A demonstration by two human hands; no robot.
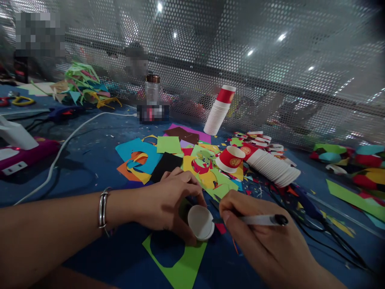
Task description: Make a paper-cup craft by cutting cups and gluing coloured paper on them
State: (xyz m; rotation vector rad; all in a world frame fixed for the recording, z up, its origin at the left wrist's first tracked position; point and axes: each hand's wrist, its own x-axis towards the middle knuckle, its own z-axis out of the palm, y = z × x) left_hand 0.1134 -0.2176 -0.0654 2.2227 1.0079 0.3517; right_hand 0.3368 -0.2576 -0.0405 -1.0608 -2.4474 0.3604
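Note:
My left hand [177, 200] grips a small white round piece [201, 222] by its edge, thumb below and fingers above. It looks like the bottom of a paper cup. Between the fingers and thumb of my right hand [249, 233] is a pen [261, 219] with a clear barrel and a dark end. Its tip side points at the right edge of the white piece. Under my left hand lies a green paper sheet [192, 261] with a large round hole. A black paper square [167, 165] lies just beyond my left knuckles.
Coloured paper scraps [204, 164], a red paper cup [230, 159] and a lying cup stack [273, 166] spread ahead. A tilted cup stack [217, 114] stands near the mesh wall. A glue gun [309, 204] with cables lies right; a magenta power strip [30, 154] and white cable lie left.

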